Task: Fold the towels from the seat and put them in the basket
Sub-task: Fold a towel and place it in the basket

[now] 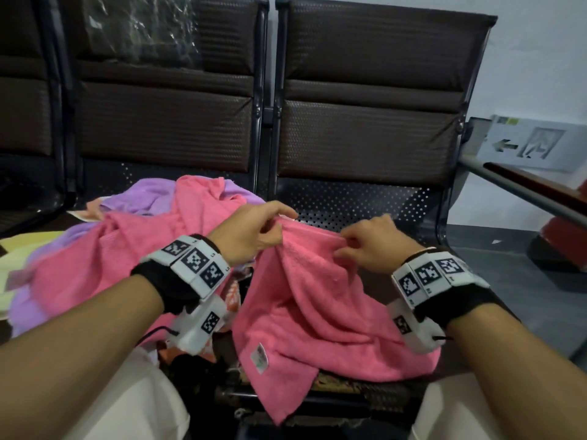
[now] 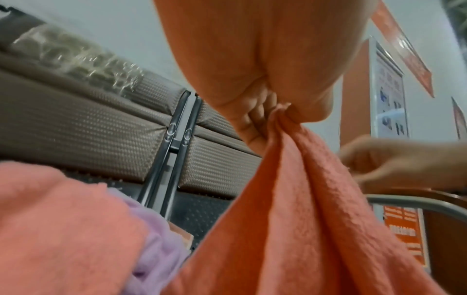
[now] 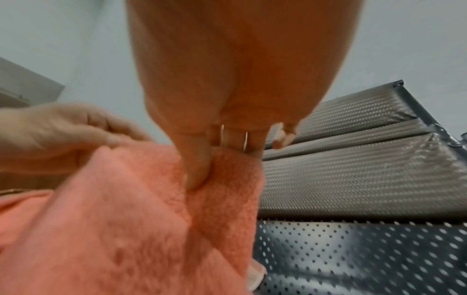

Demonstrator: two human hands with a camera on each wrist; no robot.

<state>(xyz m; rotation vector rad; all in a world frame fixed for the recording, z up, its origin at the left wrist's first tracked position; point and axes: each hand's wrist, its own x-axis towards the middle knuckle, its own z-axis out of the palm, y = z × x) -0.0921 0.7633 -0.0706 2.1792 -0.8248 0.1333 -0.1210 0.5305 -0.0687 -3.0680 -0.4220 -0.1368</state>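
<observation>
A pink towel (image 1: pixel 305 300) hangs bunched over my lap in the head view, a white label near its lower edge. My left hand (image 1: pixel 254 231) pinches its top edge, and the left wrist view shows the pink towel (image 2: pixel 298 199) gathered in that hand's fingers (image 2: pixel 257 111). My right hand (image 1: pixel 371 244) pinches the same edge a little to the right; in the right wrist view its thumb (image 3: pixel 197 169) presses into the pink towel (image 3: pixel 126 219). On the left seat lies a heap with another pink towel (image 1: pixel 127 246), a purple towel (image 1: pixel 143 195) and a pale yellow one (image 1: pixel 19 258).
Dark padded chairs with perforated metal seats (image 1: pixel 359 198) stand in a row ahead. A plastic-wrapped bundle (image 1: pixel 139 27) leans on the left chair's backrest. A metal armrest rail (image 1: pixel 524 192) and a red object (image 1: pixel 568 236) are at the right. No basket is in view.
</observation>
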